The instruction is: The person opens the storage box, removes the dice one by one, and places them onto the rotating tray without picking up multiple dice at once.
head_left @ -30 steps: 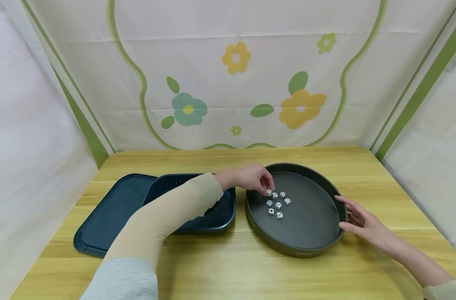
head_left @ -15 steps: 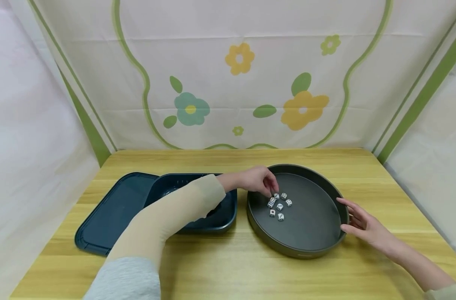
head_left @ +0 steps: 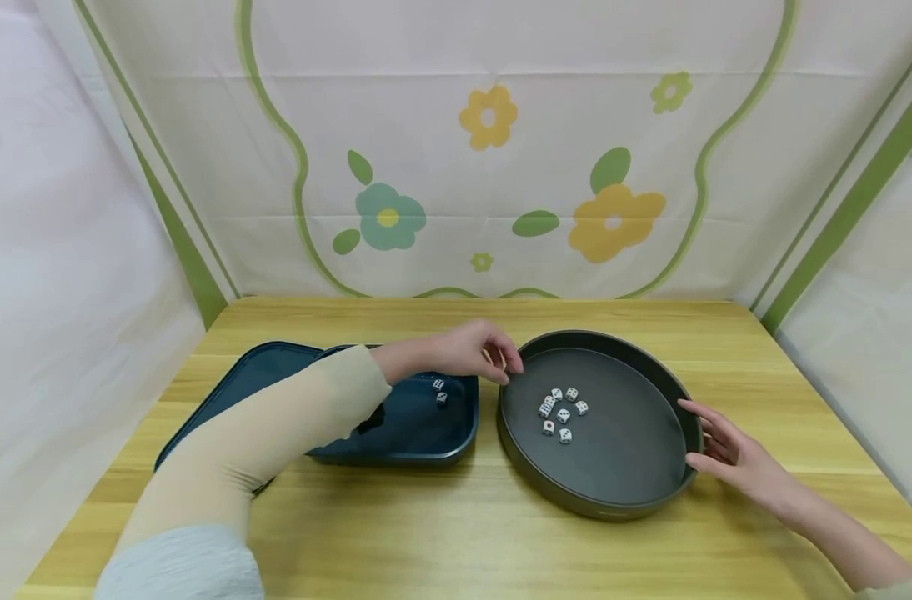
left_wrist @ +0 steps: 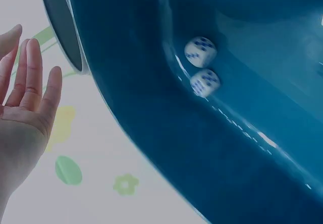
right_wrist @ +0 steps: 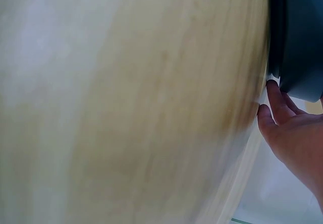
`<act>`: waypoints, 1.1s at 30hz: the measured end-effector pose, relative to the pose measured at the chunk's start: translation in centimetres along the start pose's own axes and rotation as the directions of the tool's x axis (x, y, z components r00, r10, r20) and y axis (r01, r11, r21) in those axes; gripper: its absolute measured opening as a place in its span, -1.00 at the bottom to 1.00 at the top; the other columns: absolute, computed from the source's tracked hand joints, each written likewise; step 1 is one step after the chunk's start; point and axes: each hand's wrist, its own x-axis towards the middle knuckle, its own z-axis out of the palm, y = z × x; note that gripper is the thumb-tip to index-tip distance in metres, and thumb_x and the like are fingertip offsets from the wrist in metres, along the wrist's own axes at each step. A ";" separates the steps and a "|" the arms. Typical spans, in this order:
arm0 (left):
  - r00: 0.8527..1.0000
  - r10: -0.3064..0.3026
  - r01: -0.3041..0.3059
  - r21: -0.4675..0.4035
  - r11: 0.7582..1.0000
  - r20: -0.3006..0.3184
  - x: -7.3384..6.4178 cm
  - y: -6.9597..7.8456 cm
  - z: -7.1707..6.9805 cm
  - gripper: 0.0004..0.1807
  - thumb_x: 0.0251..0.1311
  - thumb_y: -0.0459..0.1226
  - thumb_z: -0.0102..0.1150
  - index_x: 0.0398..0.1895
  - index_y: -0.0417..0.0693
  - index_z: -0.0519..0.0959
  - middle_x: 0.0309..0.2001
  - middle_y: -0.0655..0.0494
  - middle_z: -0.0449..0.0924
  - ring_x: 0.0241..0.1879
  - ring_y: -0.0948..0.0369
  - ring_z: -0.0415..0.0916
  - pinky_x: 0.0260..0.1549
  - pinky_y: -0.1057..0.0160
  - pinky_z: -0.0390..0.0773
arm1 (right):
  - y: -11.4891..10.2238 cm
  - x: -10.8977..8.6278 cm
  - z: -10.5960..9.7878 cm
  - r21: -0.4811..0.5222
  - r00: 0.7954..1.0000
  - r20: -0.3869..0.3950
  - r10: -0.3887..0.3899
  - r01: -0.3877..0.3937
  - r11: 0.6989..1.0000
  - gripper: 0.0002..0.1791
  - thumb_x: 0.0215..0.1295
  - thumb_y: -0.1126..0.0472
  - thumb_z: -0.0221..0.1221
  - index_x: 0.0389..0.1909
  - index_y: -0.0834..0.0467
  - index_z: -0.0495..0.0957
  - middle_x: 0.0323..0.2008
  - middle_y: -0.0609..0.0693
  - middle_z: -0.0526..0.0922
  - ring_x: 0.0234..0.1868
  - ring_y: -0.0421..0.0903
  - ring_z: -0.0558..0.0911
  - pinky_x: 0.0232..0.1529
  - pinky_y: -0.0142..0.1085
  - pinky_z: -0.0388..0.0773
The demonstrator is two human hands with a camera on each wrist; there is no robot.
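My left hand (head_left: 474,350) hovers at the left rim of a round dark grey pan (head_left: 613,467), thumb and fingers apart and holding nothing. Inside the pan, several white dice (head_left: 563,415) lie in a loose cluster left of centre. A dark blue rectangular tub (head_left: 403,429) stands just left of the pan, partly covered by the left forearm. Two dice (left_wrist: 203,67) rest in its corner in the left wrist view. At the pan's right side, my right hand (head_left: 741,458) touches the rim with spread fingertips; its fingers (right_wrist: 276,100) reach the outer wall in the right wrist view.
A flat dark blue lid (head_left: 276,362) lies at the far left, partly behind the tub and the sleeve. Everything stands on a wood-grain table (head_left: 456,533). Behind it hangs a white cloth (head_left: 426,125) printed with flowers.
My left hand let go of a die among the others in the pan, then moved left to the rim. The forearm's shift uncovered two dice in the tub. The right hand stayed at the pan.
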 end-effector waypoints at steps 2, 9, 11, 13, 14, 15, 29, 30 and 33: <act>1.000 0.014 -0.014 -0.002 1.000 -0.018 -1.0 -0.3 -0.4 -0.82 0.15 -0.47 0.29 -0.16 -0.31 0.66 -0.15 -0.14 0.66 -0.26 0.25 0.57 -0.17 0.33 0.56 | 0.0 0.0 0.0 0.001 1.000 -0.001 -0.002 0.002 1.000 -0.22 0.35 0.44 0.12 0.52 0.09 0.03 0.31 -0.46 0.15 0.18 -0.65 0.21 0.03 -0.69 0.24; 0.997 0.000 -0.001 -0.018 1.000 -0.072 -4.1 -2.0 -1.8 -0.82 0.15 -0.48 0.29 -0.16 -0.32 0.66 -0.20 -0.05 0.67 -0.30 0.24 0.60 -0.19 0.28 0.58 | 0.1 -0.1 -0.1 0.001 1.000 -0.007 -0.019 0.019 1.000 -0.21 0.34 0.47 0.12 0.51 0.11 0.03 0.32 -0.45 0.15 0.19 -0.64 0.21 0.04 -0.69 0.25; 0.998 -0.025 0.023 -0.026 0.999 -0.060 -4.7 -2.5 -2.0 -0.79 0.15 -0.47 0.30 -0.13 -0.33 0.65 -0.17 -0.08 0.66 -0.29 0.23 0.60 -0.20 0.27 0.58 | 0.1 -0.1 0.0 0.004 1.000 -0.005 -0.021 0.021 1.000 -0.22 0.34 0.47 0.11 0.51 0.11 0.03 0.32 -0.46 0.15 0.19 -0.64 0.21 0.04 -0.69 0.25; 0.998 -0.059 0.058 -0.032 0.998 -0.027 -5.3 -3.1 -2.2 -0.73 0.14 -0.46 0.32 -0.07 -0.34 0.63 -0.11 -0.12 0.65 -0.26 0.20 0.59 -0.20 0.26 0.58 | 0.1 -0.1 0.0 0.005 1.000 -0.006 -0.024 0.024 1.000 -0.22 0.34 0.48 0.11 0.51 0.12 0.03 0.31 -0.47 0.15 0.19 -0.63 0.22 0.04 -0.68 0.25; 0.997 -0.074 0.073 -0.036 0.997 -0.006 -5.5 -3.3 -2.3 -0.69 0.13 -0.45 0.33 -0.04 -0.35 0.62 -0.07 -0.15 0.64 -0.24 0.17 0.59 -0.19 0.26 0.58 | 0.1 -0.1 0.0 0.006 1.000 -0.005 -0.024 0.024 1.000 -0.22 0.34 0.48 0.11 0.51 0.12 0.03 0.31 -0.47 0.15 0.19 -0.63 0.21 0.04 -0.69 0.25; 0.996 -0.090 0.091 -0.038 0.995 0.014 -5.8 -3.6 -2.4 -0.65 0.12 -0.45 0.34 0.00 -0.34 0.61 -0.03 -0.16 0.62 -0.20 0.13 0.59 -0.17 0.26 0.58 | 0.1 -0.1 0.0 0.007 1.000 -0.004 -0.025 0.025 1.000 -0.22 0.34 0.48 0.11 0.51 0.12 0.03 0.31 -0.46 0.15 0.19 -0.63 0.22 0.04 -0.68 0.25; 0.973 -0.199 0.207 -0.066 0.976 0.115 -7.1 -6.4 -2.0 -0.52 0.09 -0.46 0.36 0.12 -0.34 0.53 0.06 -0.15 0.56 -0.12 0.02 0.56 -0.15 0.26 0.57 | 0.0 0.1 0.0 0.003 1.000 0.002 -0.014 0.014 1.000 -0.21 0.35 0.46 0.11 0.52 0.06 0.03 0.35 -0.39 0.15 0.19 -0.64 0.20 0.04 -0.69 0.24; 0.973 -0.203 0.211 -0.069 0.975 0.114 -7.1 -6.6 -1.9 -0.54 0.08 -0.45 0.36 0.10 -0.34 0.54 0.04 -0.13 0.58 -0.14 0.05 0.56 -0.16 0.26 0.57 | 0.0 0.1 0.0 0.007 1.000 0.003 -0.013 0.013 1.000 -0.22 0.36 0.46 0.11 0.52 0.07 0.03 0.34 -0.41 0.15 0.19 -0.64 0.20 0.04 -0.69 0.24; 0.969 -0.218 0.228 -0.076 0.971 0.119 -7.0 -7.0 -1.7 -0.57 0.09 -0.46 0.35 0.07 -0.32 0.57 -0.01 -0.08 0.60 -0.21 0.13 0.58 -0.19 0.26 0.58 | 0.0 0.1 0.0 0.011 1.000 0.004 -0.013 0.013 1.000 -0.23 0.36 0.46 0.11 0.51 0.12 0.02 0.30 -0.46 0.16 0.19 -0.63 0.21 0.04 -0.69 0.24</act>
